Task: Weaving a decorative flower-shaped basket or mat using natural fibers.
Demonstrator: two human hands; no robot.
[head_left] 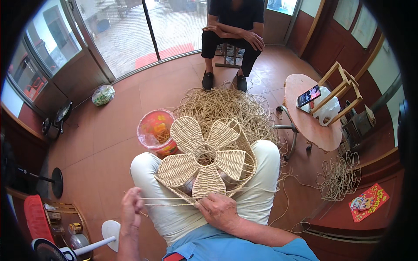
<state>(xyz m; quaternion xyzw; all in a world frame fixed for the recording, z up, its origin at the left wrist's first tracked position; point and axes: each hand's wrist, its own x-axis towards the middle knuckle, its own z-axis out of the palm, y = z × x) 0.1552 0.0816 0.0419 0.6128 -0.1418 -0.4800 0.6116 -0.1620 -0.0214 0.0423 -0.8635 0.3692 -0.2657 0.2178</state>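
A woven basket (pixel 244 150) of pale twisted cord rests on my lap, with several petal-shaped woven panels around a round centre ring (pixel 204 155). My right hand (pixel 219 212) is closed on the basket's near edge, just below the lowest petal (pixel 209 182). Off to the left of the basket, my left hand (pixel 132 206) is closed around strands of cord (pixel 167 199). These strands run taut across my thigh to the basket edge by my right fingers. What lies under the right fingers is hidden.
A big heap of loose cord (pixel 226 104) covers the floor beyond my knees, before a seated person (pixel 235 35). Left of the basket stands a red bucket (pixel 146 119). At right, a round-topped table (pixel 324 135) holds a phone (pixel 308 95). A white-poled fan (pixel 93 245) stands lower left.
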